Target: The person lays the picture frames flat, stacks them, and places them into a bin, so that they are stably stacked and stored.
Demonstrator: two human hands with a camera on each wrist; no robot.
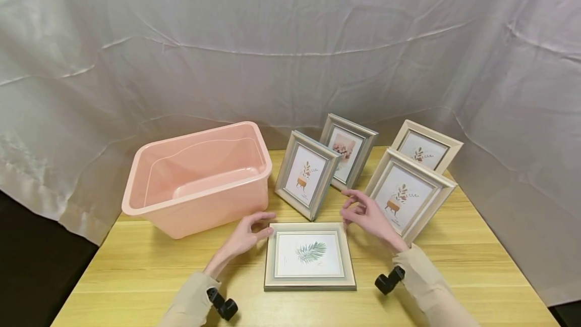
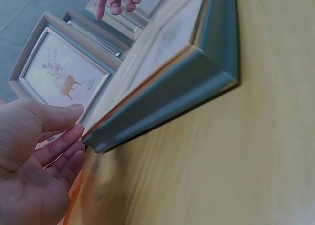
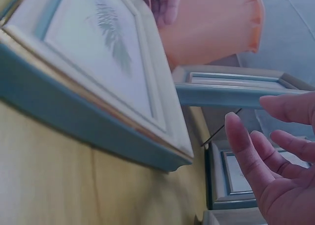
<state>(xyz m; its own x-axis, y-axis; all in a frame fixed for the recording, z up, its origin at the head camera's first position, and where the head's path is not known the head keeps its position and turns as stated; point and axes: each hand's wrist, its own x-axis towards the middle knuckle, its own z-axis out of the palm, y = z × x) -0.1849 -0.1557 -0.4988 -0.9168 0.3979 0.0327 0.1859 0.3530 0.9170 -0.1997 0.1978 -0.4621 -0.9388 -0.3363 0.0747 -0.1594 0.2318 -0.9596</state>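
Note:
A picture frame (image 1: 310,281) with a green leaf print lies face up on the wooden table, at the front middle. My left hand (image 1: 242,236) is at its upper left corner, fingers loosely bent. In the left wrist view the fingertips (image 2: 74,132) come right up to that corner; whether they touch it I cannot tell. Off the upper right corner hovers my right hand (image 1: 368,216), its fingers relaxed and parted. The right wrist view shows nothing held by those fingers (image 3: 241,136). Just behind the lying frame stands a frame with a potted plant print (image 1: 308,175).
To the left stands a pink plastic bin (image 1: 195,206). A frame with a pink flower print (image 1: 347,150) stands at the back. On the right, a plant-print frame (image 1: 408,196) leans upright before another similar frame (image 1: 426,148). Grey cloth (image 1: 281,39) hangs behind the table.

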